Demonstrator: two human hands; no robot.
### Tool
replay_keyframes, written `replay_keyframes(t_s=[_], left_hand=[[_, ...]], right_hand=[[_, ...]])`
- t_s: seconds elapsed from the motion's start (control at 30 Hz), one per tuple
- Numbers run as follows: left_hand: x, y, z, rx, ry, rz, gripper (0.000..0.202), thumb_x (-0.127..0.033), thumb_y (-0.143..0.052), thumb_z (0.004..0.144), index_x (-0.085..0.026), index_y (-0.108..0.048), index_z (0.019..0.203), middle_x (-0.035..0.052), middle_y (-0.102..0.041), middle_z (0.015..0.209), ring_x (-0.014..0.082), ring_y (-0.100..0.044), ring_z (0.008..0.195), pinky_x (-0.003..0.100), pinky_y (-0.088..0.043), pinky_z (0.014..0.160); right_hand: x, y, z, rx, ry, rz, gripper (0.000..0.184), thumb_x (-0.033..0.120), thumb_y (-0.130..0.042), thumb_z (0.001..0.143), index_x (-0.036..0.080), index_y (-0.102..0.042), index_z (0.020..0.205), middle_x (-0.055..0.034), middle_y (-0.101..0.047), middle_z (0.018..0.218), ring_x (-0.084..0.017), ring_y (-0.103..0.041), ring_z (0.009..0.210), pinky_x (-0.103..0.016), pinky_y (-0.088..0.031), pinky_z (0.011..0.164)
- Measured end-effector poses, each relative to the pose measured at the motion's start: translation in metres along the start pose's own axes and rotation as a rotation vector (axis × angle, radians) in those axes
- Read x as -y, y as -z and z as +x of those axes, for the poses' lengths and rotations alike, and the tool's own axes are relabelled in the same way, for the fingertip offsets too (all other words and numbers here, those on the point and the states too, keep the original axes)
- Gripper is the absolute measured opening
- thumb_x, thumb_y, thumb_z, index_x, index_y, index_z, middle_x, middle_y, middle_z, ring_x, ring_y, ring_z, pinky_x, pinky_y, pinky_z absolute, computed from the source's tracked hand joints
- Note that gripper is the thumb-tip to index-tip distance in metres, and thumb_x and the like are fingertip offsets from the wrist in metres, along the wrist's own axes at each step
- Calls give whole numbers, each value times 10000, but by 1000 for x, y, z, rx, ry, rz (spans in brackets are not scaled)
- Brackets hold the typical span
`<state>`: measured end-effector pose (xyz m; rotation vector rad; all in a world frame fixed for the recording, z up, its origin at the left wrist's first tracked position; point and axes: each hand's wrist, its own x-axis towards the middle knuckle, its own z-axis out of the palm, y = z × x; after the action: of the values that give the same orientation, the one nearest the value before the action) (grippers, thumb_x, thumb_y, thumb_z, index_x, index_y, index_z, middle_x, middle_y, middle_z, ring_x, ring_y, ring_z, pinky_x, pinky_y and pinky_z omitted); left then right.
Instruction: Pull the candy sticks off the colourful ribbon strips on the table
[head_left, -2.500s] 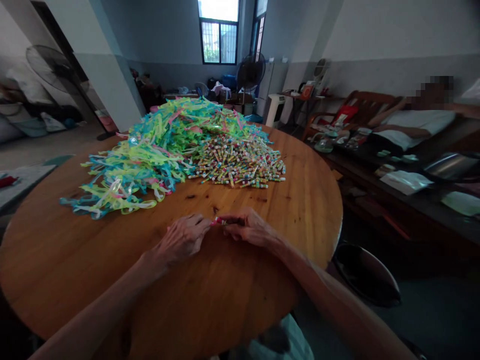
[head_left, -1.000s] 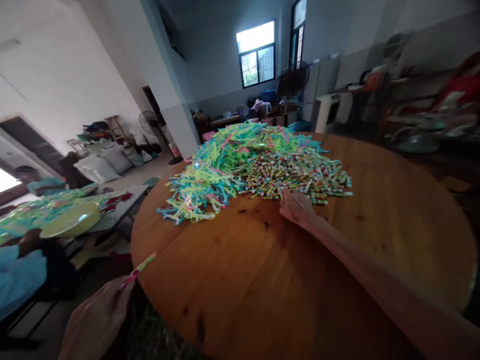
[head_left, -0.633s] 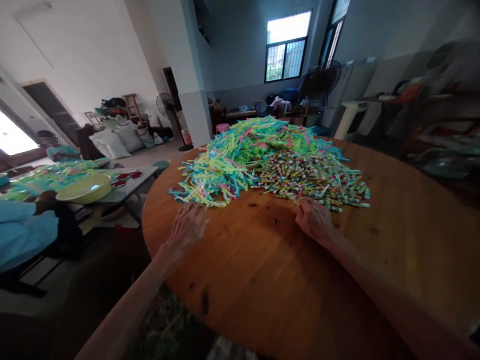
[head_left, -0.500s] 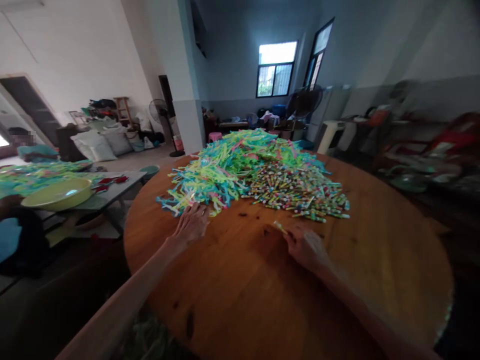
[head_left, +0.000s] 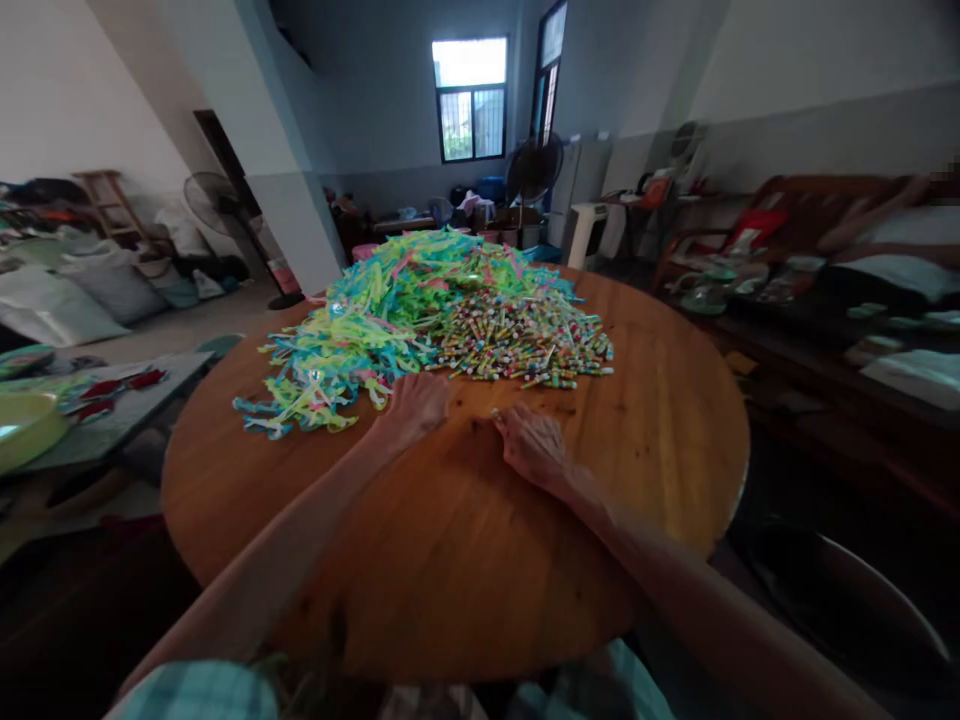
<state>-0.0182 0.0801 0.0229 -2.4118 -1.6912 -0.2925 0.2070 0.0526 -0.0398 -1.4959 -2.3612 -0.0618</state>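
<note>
A big heap of thin plastic strips (head_left: 375, 300) in blue, yellow-green and pink lies on the round wooden table (head_left: 465, 540). Against its right side rests a pile of short, many-coloured sticks (head_left: 525, 340) with pale ends. My left hand (head_left: 420, 405) is closed just in front of where the two piles meet, its fingertips hidden from me. To its right, my right hand (head_left: 532, 440) pinches a small stick (head_left: 496, 413), of which only the pale tip shows. Both hands are low over the wood, a short gap apart.
On the left, a lower table (head_left: 142, 410) bears a yellow basin (head_left: 30, 430) and red pieces (head_left: 101, 395). White sacks (head_left: 56, 300) and a standing fan (head_left: 217, 205) are behind it. A person (head_left: 892, 240) is on the wooden bench (head_left: 817, 205) at right.
The view has swung to the right. My left hand has left the strips' front edge, moved right and closed. My right hand keeps the small stick, and the hands are closer together.
</note>
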Motion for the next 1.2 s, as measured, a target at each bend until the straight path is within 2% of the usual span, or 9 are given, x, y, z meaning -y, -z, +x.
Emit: replay_keyframes(t_s=[0.17, 0.3, 0.4, 0.5, 0.57, 0.8, 0.93, 1.03, 1.2], left_hand=[[-7, 3, 17, 60, 19, -20, 219, -239, -505, 905, -101, -660, 835, 92, -638, 769, 180, -580, 700, 294, -383, 622], [-4, 14, -5, 34, -134, -78, 221, -207, -523, 912, -138, -663, 1069, 93, -684, 1011, 202, -608, 946, 318, -462, 837], [-19, 17, -23, 31, -388, -126, 345, -233, -597, 885, -185, -606, 1226, 95, -617, 1262, 245, -523, 1174, 384, -438, 1006], [-42, 15, -27, 78, -596, -64, 435, -179, -607, 838, -219, -572, 1270, 90, -520, 1407, 299, -438, 1288, 475, -405, 1060], [-54, 13, -22, 111, -635, -3, 424, -145, -589, 815, -227, -590, 1231, 91, -505, 1416, 313, -440, 1291, 484, -413, 1041], [-61, 4, -5, 173, -529, 191, 210, -87, -480, 866, -167, -657, 946, 111, -656, 959, 256, -588, 920, 387, -453, 795], [-49, 5, -23, 103, -344, 281, 210, -105, -461, 902, -127, -622, 1034, 145, -640, 1026, 280, -568, 960, 393, -446, 795], [-40, 12, -38, 104, -343, 176, 196, -155, -446, 942, -137, -620, 1031, 129, -640, 1060, 270, -559, 999, 389, -457, 838], [-24, 14, -37, -73, -266, -35, 273, -206, -387, 994, -127, -631, 1087, 126, -659, 1118, 256, -558, 1041, 407, -464, 910]], right_hand=[[-5, -1, 0, -92, -79, 127, 265, 273, -382, 992, 163, -615, 1048, -103, -672, 963, -216, -599, 800, -302, -306, 624], [-5, 0, 7, -147, -209, 333, 243, 267, -433, 964, 168, -655, 965, -80, -688, 834, -192, -584, 707, -286, -302, 615], [-8, 0, 12, -262, -271, 497, 238, 226, -460, 923, 140, -682, 943, -98, -686, 830, -190, -576, 719, -286, -355, 666], [-17, 4, 13, -329, -324, 548, 281, 216, -432, 915, 122, -688, 984, -100, -679, 844, -180, -566, 747, -278, -399, 716], [-23, 9, 12, -320, -314, 597, 298, 241, -420, 915, 127, -694, 947, -79, -662, 791, -167, -551, 724, -261, -409, 702], [-29, 17, 10, -299, -278, 866, 297, 339, -471, 883, 134, -671, 802, -35, -613, 693, -136, -496, 636, -232, -366, 606], [-27, 15, 11, -287, -291, 914, 304, 367, -467, 888, 145, -637, 767, -24, -590, 653, -130, -476, 601, -231, -335, 572], [-25, 16, 10, -290, -288, 918, 305, 356, -463, 890, 148, -609, 722, -24, -582, 642, -127, -474, 587, -237, -325, 569], [-23, 18, 8, -309, -267, 919, 289, 337, -475, 886, 152, -593, 699, -28, -575, 640, -126, -461, 578, -242, -319, 560]])
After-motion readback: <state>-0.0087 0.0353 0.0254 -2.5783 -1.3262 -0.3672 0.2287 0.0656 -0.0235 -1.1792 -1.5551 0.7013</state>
